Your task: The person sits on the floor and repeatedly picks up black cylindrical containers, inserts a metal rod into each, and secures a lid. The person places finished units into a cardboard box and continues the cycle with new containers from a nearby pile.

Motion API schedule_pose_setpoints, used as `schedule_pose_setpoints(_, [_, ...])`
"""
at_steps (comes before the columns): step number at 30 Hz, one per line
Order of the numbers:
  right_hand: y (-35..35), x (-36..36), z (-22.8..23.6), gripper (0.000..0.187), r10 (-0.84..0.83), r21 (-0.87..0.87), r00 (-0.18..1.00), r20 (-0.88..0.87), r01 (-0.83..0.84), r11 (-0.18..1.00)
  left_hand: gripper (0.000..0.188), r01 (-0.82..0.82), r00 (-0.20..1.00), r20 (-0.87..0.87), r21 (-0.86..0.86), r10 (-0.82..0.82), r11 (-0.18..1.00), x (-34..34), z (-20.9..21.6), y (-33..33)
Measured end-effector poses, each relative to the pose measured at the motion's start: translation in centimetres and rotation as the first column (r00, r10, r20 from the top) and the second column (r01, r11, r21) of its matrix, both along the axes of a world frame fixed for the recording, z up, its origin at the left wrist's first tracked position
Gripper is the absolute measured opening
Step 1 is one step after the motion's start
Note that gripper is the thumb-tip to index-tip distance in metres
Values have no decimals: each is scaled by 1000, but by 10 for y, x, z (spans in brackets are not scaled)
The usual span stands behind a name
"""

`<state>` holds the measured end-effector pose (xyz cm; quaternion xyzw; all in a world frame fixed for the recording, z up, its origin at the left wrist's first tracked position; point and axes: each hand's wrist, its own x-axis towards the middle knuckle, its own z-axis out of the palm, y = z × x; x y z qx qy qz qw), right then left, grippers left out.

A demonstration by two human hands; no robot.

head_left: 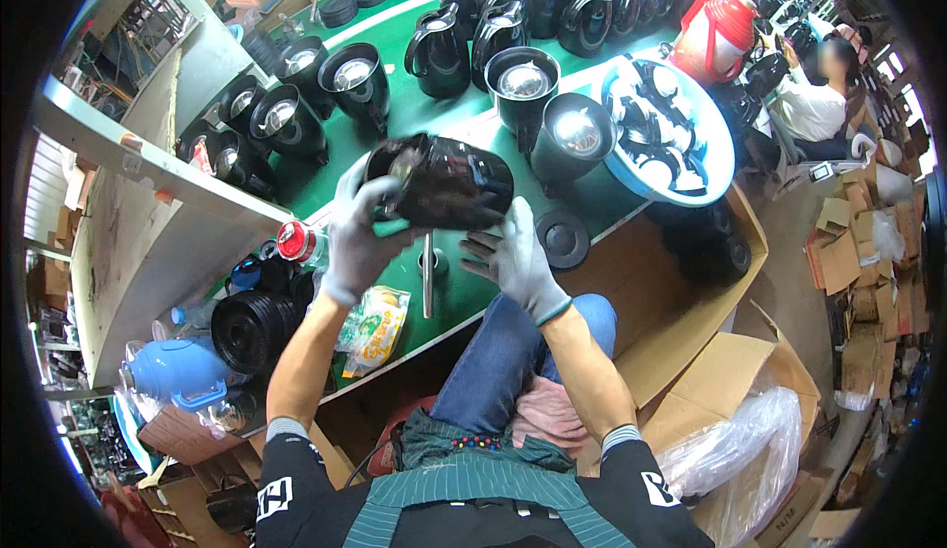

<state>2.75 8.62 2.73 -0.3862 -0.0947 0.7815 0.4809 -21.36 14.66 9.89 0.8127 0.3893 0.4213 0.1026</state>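
Both my hands wear grey work gloves. My left hand (357, 234) grips the open end of a black jug body (449, 185) that lies on its side above the green bench top (395, 124). My right hand (513, 252) holds the same jug from below and right, fingers spread against its wall. A metal rod (428, 274) stands upright on the bench just beneath the jug. A round black lid (563, 240) lies on the bench to the right of my right hand.
Several black jugs with shiny liners (523, 82) stand across the bench. A blue basin of black handles (671, 126) sits at right. Stacked black rings (252, 326), a light blue jug (178, 370) and a snack bag (375, 326) lie at left. Cardboard boxes (710, 292) stand right; another person (814, 94) sits far right.
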Motion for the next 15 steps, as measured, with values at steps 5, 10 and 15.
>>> schedule_pose_setpoints(5, [-53,37,-34,79,-12,80,981,-193,28,996,66,-252,962,-124,-61,243,966,44,-37,127])
schedule_pose_setpoints(10, [-123,53,-64,79,-84,160,725,-684,261,952,69,-359,923,-169,-45,347,932,80,-54,231])
schedule_pose_setpoints(15, [-136,49,-77,77,-142,132,765,-628,284,950,79,-497,822,-339,-37,457,867,93,-64,271])
